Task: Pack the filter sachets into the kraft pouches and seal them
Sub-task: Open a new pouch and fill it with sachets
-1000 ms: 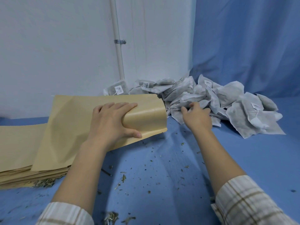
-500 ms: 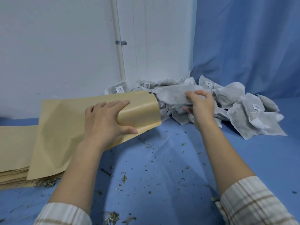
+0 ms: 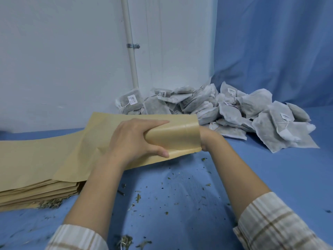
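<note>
The left hand (image 3: 133, 139) held the pouch (image 3: 173, 136) open. The right hand (image 3: 204, 139) was hidden inside, grip unclear. Filling step; sealing seemed next.

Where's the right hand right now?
In the head view it is centre-right, pushed into the open mouth of the pouch that the left hand grips; only the right wrist shows.

Soft, even, cool light leaves faint shadows under the forearms, no glare, mild softness throughout, and wide-angle bending of the pipe (image 3: 130, 44) above the hands.
</note>
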Action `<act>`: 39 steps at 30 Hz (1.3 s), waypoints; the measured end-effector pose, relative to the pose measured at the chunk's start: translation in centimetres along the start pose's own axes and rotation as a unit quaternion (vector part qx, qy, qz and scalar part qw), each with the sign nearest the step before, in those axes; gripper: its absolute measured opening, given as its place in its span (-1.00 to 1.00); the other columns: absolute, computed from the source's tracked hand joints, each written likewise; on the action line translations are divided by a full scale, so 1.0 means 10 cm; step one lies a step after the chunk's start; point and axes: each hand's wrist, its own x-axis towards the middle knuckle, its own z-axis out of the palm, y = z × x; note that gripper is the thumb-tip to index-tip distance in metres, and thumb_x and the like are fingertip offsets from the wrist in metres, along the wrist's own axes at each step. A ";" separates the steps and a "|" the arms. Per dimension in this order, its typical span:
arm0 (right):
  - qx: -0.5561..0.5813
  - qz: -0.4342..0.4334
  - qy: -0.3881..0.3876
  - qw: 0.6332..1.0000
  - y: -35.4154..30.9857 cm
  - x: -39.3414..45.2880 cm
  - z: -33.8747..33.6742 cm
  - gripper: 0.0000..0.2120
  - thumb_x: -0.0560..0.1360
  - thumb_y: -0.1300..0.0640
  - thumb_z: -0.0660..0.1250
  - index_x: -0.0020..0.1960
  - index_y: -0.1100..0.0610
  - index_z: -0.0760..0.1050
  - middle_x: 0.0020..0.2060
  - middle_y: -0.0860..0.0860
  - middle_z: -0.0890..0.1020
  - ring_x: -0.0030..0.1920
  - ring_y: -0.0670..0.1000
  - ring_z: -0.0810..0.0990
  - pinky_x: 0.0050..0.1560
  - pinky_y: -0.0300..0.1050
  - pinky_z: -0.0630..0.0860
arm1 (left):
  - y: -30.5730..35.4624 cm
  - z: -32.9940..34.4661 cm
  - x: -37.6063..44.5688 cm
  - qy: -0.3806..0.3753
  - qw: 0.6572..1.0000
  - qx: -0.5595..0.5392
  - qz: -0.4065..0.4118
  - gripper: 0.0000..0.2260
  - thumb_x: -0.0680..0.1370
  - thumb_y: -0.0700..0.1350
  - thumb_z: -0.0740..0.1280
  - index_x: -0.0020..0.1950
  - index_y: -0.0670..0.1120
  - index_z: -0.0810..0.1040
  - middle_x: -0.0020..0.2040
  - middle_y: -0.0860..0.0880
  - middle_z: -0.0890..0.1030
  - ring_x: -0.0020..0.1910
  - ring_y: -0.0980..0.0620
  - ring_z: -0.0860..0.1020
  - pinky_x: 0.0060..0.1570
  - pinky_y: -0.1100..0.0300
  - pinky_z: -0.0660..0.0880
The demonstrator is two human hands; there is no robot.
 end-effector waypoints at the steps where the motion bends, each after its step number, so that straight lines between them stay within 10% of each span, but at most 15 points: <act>1: 0.003 0.034 0.005 0.999 0.02 0.01 0.03 -0.83 0.59 0.23 0.16 -0.16 0.12 0.43 -0.35 0.03 0.43 -0.39 -0.04 0.38 -0.51 -0.34 0.35 | 0.00 0.02 0.01 -0.008 1.000 0.004 0.001 -0.28 0.08 0.25 0.57 0.22 0.38 0.47 0.19 0.29 0.55 0.19 0.23 0.42 0.10 0.29 0.31; 7: -0.172 -0.103 0.361 0.911 0.27 0.21 -0.08 -0.81 0.52 0.06 0.16 -0.14 -0.02 0.54 -0.24 0.07 0.58 -0.16 0.10 0.49 -0.23 -0.11 0.39 | -0.09 0.02 -0.01 0.051 0.997 0.063 -0.019 -0.25 0.13 0.27 0.54 0.31 0.29 0.44 0.25 0.19 0.54 0.26 0.08 0.42 0.17 0.20 0.25; 10: -0.251 -0.020 0.297 0.921 0.48 0.33 -0.20 -0.57 0.55 -0.15 0.12 0.41 -0.25 0.19 0.28 0.25 0.37 0.32 0.23 0.30 0.25 0.04 0.32 | -0.12 0.01 0.01 0.050 0.993 0.097 -0.035 -0.24 0.16 0.31 0.49 0.35 0.26 0.41 0.30 0.20 0.50 0.30 0.05 0.40 0.25 0.15 0.22; 17: -0.292 0.009 0.254 0.922 0.59 0.50 -0.26 -0.36 0.55 -0.25 0.06 0.50 -0.19 -0.18 0.50 0.18 -0.01 0.48 0.22 -0.01 0.39 0.16 0.10 | -0.14 0.02 0.01 0.034 0.993 0.101 -0.049 -0.23 0.17 0.33 0.48 0.36 0.26 0.38 0.32 0.18 0.48 0.31 0.04 0.38 0.27 0.14 0.22; 21: -0.179 -0.053 0.387 0.903 0.56 0.50 -0.20 -0.23 0.54 -0.15 0.19 0.54 0.11 -0.16 0.47 0.13 0.19 0.44 0.17 0.12 0.36 0.10 0.18 | -0.15 0.01 0.01 0.028 0.992 0.105 -0.061 -0.22 0.17 0.34 0.48 0.37 0.27 0.37 0.34 0.20 0.46 0.33 0.05 0.37 0.26 0.16 0.20; 26: 0.194 -0.105 0.561 0.798 0.39 0.41 -0.20 -0.61 0.45 -0.12 0.35 0.15 0.09 0.43 -0.08 -0.04 0.54 -0.02 -0.02 0.51 -0.08 -0.31 0.31 | -0.17 0.00 0.01 0.034 0.991 0.109 -0.070 -0.21 0.18 0.35 0.47 0.38 0.25 0.37 0.35 0.19 0.46 0.33 0.03 0.37 0.26 0.14 0.21; 33: 0.518 -0.111 0.335 0.779 0.34 0.28 -0.31 -0.98 0.44 0.25 0.28 -0.16 0.17 0.46 -0.31 0.05 0.56 -0.37 -0.03 0.55 -0.47 -0.25 0.50 | -0.19 -0.03 -0.01 0.048 0.991 0.098 -0.077 -0.21 0.17 0.34 0.48 0.37 0.25 0.38 0.32 0.17 0.49 0.32 0.01 0.38 0.23 0.15 0.19; 39: 0.383 -0.123 0.276 0.873 0.33 0.26 -0.23 -0.85 0.46 0.27 0.25 -0.26 0.11 0.43 -0.43 0.00 0.52 -0.44 -0.06 0.51 -0.48 -0.27 0.45 | -0.15 -0.05 -0.03 0.059 0.996 0.056 -0.043 -0.23 0.12 0.31 0.51 0.31 0.28 0.44 0.25 0.19 0.54 0.27 0.05 0.43 0.19 0.16 0.26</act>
